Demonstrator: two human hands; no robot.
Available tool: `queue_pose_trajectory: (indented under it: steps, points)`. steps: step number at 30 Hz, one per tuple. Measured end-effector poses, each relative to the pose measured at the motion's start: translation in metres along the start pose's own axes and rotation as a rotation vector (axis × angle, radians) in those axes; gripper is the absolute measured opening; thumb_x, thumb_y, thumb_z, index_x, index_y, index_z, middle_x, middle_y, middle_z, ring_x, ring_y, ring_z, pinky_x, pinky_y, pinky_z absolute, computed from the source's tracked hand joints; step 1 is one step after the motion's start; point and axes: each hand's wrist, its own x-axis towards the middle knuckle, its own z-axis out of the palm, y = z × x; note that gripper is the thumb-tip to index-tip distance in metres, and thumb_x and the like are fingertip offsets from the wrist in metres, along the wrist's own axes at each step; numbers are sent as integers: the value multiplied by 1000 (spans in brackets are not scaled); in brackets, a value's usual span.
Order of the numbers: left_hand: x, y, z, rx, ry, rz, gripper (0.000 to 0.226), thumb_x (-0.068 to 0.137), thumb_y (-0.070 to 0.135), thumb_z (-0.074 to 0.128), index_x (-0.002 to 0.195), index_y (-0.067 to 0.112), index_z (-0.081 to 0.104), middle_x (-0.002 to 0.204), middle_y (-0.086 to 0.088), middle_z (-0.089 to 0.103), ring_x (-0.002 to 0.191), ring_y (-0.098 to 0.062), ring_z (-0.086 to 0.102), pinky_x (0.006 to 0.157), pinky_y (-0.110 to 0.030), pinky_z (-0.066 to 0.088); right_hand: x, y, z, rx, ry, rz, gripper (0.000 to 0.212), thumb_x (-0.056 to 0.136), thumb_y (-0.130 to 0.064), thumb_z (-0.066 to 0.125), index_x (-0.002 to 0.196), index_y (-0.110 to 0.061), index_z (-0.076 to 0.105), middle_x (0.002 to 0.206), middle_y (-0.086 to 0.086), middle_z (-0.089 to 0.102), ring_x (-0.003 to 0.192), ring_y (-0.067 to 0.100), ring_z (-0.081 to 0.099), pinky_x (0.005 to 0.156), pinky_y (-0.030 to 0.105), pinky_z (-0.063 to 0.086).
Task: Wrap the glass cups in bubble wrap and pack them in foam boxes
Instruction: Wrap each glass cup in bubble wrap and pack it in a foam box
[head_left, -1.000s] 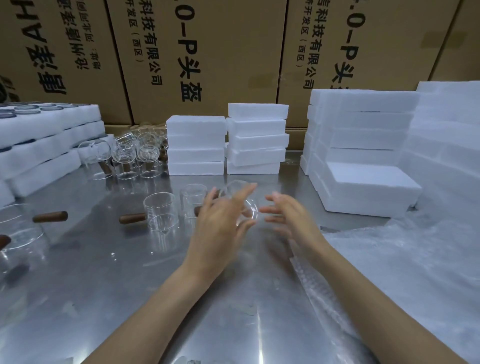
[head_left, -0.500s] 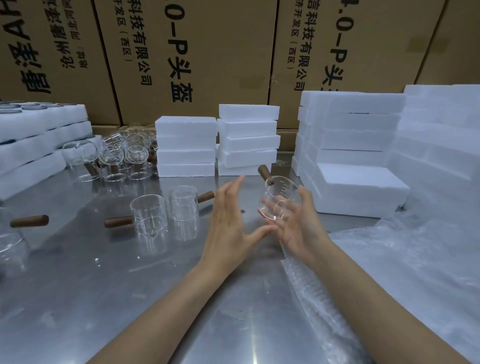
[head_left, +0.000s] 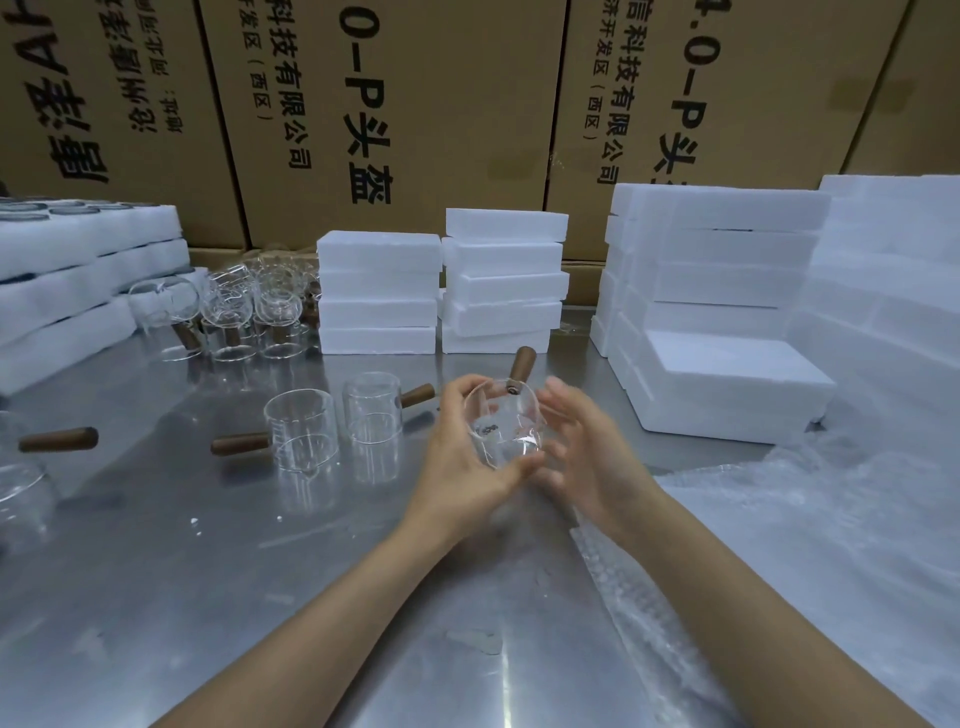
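Because the smooth glass cup (head_left: 501, 428) was only cradled above the steel table (head_left: 208, 571), mid-scene, between the left hand (head_left: 460, 457) and right hand (head_left: 584, 457), fingers loosely curled around its thin round wall, it could slip and shatter; its wooden handle (head_left: 521, 366) pointed far, crinkly bubble wrap (head_left: 779, 519) lay right.
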Motion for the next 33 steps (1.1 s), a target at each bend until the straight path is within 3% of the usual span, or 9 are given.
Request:
queue_pose_trajectory:
  steps: [4,7,10,15,19,22,26,28,33]
  points:
    - [-2,5,-2,155,-115,147,69,72,9,81,124,31,41,130,3,44,125,-4,41,104,-9,26,4,-7,-11,-149,251,-119,52,85,-57,52,115,-14,59,107,3,58,94,16,57,80,34,49]
    - [-3,5,-4,252,-193,203,71,73,11,78,124,43,40,126,8,39,123,-8,40,107,-13,25,1,-14,-17,-218,297,-170,45,86,-58,51,102,-17,60,81,-4,63,66,8,55,59,23,48]
    - [-2,0,-5,304,-214,218,78,74,6,78,129,42,37,129,9,45,121,-7,44,106,-15,29,0,-14,-21,-441,314,-267,27,91,-38,55,80,-14,61,55,-13,63,44,1,43,42,13,36]
    - [0,-7,-9,313,-197,157,82,76,4,76,136,40,33,137,15,47,127,1,42,106,-8,27,-1,-12,-26,-870,379,-434,31,90,-26,51,64,-9,54,48,-19,59,51,-2,54,51,20,34]
    - [1,-7,-12,276,-177,126,79,77,1,74,134,39,35,138,12,49,129,-5,44,111,-22,33,-1,-4,-27,-1241,341,-429,51,95,-35,40,47,-22,52,38,-16,47,43,4,45,48,26,29]
    - [2,-3,-14,253,-201,106,80,78,6,76,135,40,32,140,11,47,131,-7,44,111,-24,33,2,-3,-27,-1215,329,-450,57,97,-36,37,44,-19,51,35,-11,43,41,3,45,48,25,28]
    - [-2,5,-14,188,-207,49,95,73,40,80,144,46,17,146,26,32,132,14,28,102,0,21,2,-5,-28,-1080,324,-568,56,97,-32,40,44,-16,51,34,-11,42,39,4,42,46,16,31]
    - [-4,10,-13,151,-176,25,93,72,50,73,147,44,19,146,30,31,131,18,26,99,4,21,2,-4,-26,-1021,304,-623,56,97,-31,42,43,-17,51,34,-10,39,37,6,39,46,15,31]
    - [-5,17,-13,160,-117,44,66,70,46,73,130,31,50,127,20,56,122,4,48,104,-22,40,1,0,-21,-961,272,-675,57,96,-28,47,39,-22,50,34,-10,40,38,5,38,45,14,29]
